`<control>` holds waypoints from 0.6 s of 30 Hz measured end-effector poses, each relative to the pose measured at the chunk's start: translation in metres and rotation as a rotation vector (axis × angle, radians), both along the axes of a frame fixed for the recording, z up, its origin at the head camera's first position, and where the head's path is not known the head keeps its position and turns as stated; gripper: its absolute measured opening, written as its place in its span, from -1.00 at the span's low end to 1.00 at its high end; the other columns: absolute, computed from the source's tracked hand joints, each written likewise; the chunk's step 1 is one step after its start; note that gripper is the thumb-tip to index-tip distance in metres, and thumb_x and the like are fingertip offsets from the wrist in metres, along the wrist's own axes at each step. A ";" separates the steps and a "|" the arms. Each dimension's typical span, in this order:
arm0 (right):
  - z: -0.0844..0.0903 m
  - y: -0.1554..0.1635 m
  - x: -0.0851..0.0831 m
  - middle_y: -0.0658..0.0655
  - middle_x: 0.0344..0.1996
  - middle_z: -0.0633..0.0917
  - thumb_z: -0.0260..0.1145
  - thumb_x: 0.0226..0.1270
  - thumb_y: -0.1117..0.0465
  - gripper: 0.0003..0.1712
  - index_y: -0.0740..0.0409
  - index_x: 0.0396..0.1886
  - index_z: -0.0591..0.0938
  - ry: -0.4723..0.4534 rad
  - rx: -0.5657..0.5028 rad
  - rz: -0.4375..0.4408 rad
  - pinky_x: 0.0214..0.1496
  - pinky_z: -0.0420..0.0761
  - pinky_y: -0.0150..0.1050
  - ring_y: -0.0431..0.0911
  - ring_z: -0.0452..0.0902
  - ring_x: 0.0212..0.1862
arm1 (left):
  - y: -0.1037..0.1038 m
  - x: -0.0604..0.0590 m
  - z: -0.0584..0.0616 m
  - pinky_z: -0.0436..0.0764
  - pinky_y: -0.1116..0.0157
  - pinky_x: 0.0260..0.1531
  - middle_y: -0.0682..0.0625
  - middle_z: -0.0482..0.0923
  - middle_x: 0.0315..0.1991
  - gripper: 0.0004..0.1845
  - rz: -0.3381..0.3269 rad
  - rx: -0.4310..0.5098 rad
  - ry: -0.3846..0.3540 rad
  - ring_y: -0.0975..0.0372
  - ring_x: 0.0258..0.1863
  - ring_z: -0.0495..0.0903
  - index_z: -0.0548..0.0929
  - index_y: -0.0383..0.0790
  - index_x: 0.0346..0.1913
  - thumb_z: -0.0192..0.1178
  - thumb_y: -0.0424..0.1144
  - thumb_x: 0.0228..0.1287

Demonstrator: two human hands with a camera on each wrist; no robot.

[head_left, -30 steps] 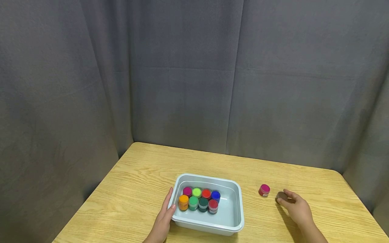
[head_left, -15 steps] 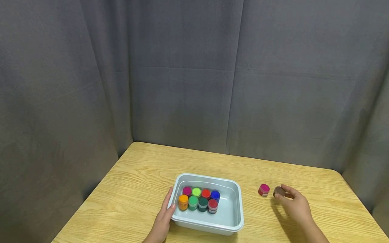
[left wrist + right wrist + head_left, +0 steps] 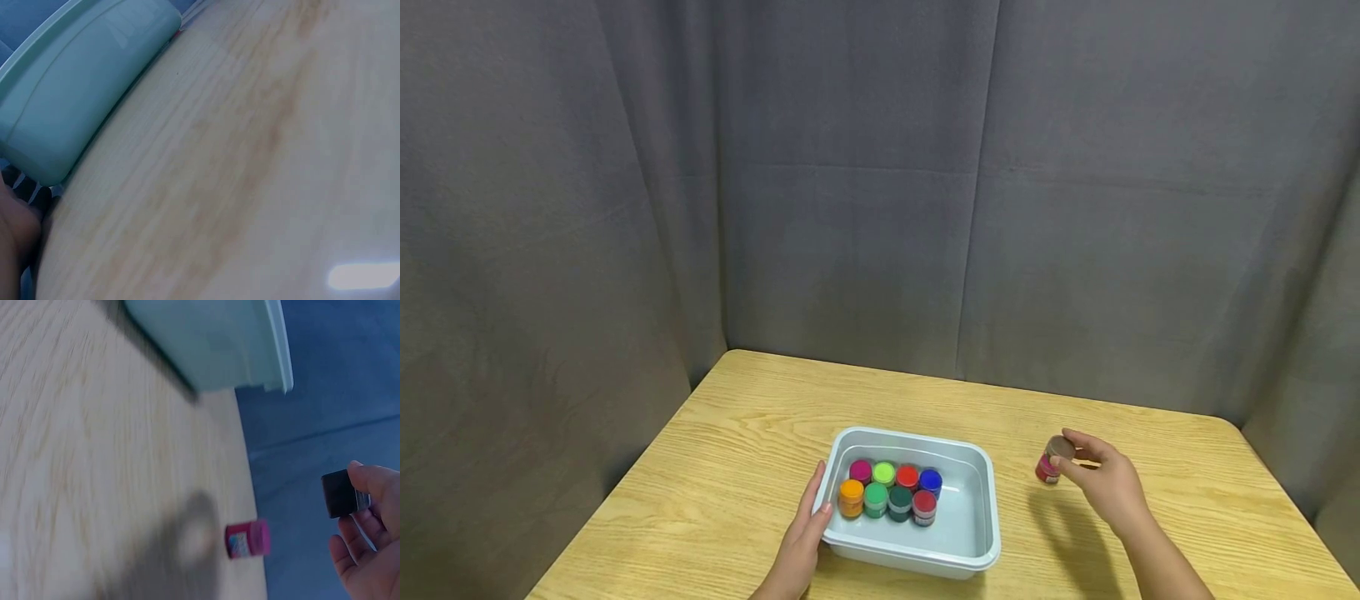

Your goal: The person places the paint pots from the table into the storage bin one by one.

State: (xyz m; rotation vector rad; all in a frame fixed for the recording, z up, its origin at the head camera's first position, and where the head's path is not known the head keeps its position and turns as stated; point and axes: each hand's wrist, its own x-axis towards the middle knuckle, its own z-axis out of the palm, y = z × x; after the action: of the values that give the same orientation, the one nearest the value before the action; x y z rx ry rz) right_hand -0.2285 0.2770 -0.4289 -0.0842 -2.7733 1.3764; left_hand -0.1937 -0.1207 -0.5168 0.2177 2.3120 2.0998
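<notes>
A pale blue-grey tub stands on the wooden table and holds several small paint jars with coloured lids in two rows. My left hand rests flat against the tub's left wall, fingers straight; the left wrist view shows only the tub's corner. My right hand pinches a small dark brown-lidded jar in the air to the right of the tub. In the head view that jar overlaps the top of a pink-lidded jar standing on the table. The right wrist view shows the dark jar in my fingertips, apart from the pink jar.
The table sits in a corner of grey curtain. Its right edge lies close beyond my right hand. Bare wood lies between the tub and the pink jar, and behind the tub.
My right hand has lifted the dark jar off the table and carried it left, up to the pink jar. The left hand and tub have stayed put.
</notes>
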 end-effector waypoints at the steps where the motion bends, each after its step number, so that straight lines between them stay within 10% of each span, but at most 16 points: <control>1: 0.002 -0.004 0.000 0.40 0.26 0.48 0.30 0.37 -0.06 -0.21 0.28 0.43 0.32 0.002 -0.009 0.005 0.11 0.67 0.00 0.29 0.49 0.20 | 0.000 0.000 0.000 -0.23 -0.32 0.43 -0.15 -0.22 0.61 -0.36 0.002 0.001 -0.003 -0.19 0.56 -0.26 -0.08 -0.13 0.58 -0.21 -0.07 0.57; 10: 0.012 -0.038 -0.002 0.30 0.09 0.61 0.40 0.28 0.11 -0.33 0.22 0.34 0.46 0.030 -0.058 0.024 -0.05 0.70 -0.28 0.14 0.58 0.12 | -0.001 0.001 0.000 -0.21 -0.30 0.44 -0.16 -0.22 0.61 -0.35 -0.005 0.008 0.010 -0.19 0.56 -0.26 -0.09 -0.13 0.58 -0.20 -0.06 0.57; 18: 0.016 -0.069 -0.003 0.25 0.05 0.68 0.44 0.22 0.20 -0.40 0.26 0.25 0.54 0.073 -0.060 0.083 0.10 0.66 -0.11 0.06 0.58 0.09 | 0.000 0.000 0.000 -0.22 -0.30 0.44 -0.15 -0.23 0.61 -0.34 -0.004 0.001 -0.001 -0.19 0.56 -0.26 -0.10 -0.13 0.58 -0.21 -0.03 0.57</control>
State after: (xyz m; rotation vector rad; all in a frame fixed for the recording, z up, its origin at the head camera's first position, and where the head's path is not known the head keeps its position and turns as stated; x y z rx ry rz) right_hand -0.2315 0.2079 -0.4127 0.0783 -2.7043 1.4511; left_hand -0.1937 -0.1206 -0.5168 0.2210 2.3079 2.0993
